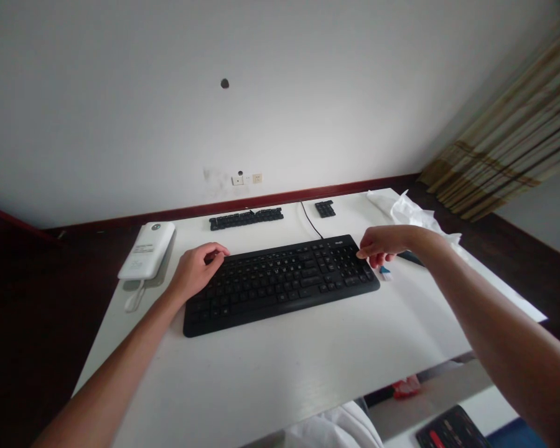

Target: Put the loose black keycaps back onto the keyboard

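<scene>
A black keyboard (pixel 280 280) lies across the middle of a white table (pixel 270 367). My left hand (pixel 196 269) grips the keyboard's far left corner, fingers curled over its edge. My right hand (pixel 381 244) hovers over the keyboard's far right corner with fingers bent and pinched together; whether they hold anything I cannot make out. A small white and blue object (pixel 385 271) lies on the table just below my right hand.
A white power bank (pixel 147 250) with a cable lies at the left. A strip of loose black keys (pixel 246 218) and a small black key block (pixel 325 208) sit near the far edge. Crumpled white plastic (pixel 413 214) lies at the right. A curtain (pixel 513 149) hangs beyond.
</scene>
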Demonstrator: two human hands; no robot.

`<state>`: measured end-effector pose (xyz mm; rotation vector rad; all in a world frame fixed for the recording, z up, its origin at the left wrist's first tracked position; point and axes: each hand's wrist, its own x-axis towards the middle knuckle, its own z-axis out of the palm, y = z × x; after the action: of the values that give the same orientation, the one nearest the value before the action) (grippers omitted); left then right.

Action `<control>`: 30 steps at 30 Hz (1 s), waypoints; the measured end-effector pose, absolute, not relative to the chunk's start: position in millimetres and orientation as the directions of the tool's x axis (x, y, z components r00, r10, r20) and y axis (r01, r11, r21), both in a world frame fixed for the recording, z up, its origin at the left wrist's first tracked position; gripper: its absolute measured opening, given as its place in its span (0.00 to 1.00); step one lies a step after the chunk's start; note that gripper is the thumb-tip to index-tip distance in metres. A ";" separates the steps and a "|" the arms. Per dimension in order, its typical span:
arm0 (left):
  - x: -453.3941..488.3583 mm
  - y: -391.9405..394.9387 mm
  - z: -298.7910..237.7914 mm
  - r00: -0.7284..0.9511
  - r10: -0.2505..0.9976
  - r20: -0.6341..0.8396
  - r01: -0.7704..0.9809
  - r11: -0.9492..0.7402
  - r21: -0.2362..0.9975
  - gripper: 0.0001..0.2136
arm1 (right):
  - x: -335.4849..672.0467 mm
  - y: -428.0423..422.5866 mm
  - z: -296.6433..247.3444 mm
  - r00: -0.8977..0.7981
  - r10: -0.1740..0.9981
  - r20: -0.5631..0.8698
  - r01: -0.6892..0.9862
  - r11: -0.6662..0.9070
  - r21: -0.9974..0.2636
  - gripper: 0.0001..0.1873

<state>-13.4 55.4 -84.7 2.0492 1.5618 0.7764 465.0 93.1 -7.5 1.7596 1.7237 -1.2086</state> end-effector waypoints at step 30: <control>-14.5 56.8 -89.2 0.198 0.966 0.164 0.696 -0.257 0.671 0.13 | 472.9 88.4 -25.2 -0.187 0.688 -0.702 0.972 0.025 -0.234 0.21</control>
<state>-14.5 56.8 -89.2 2.0261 1.5462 0.7952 472.9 88.4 -25.2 1.6866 1.9151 -0.9754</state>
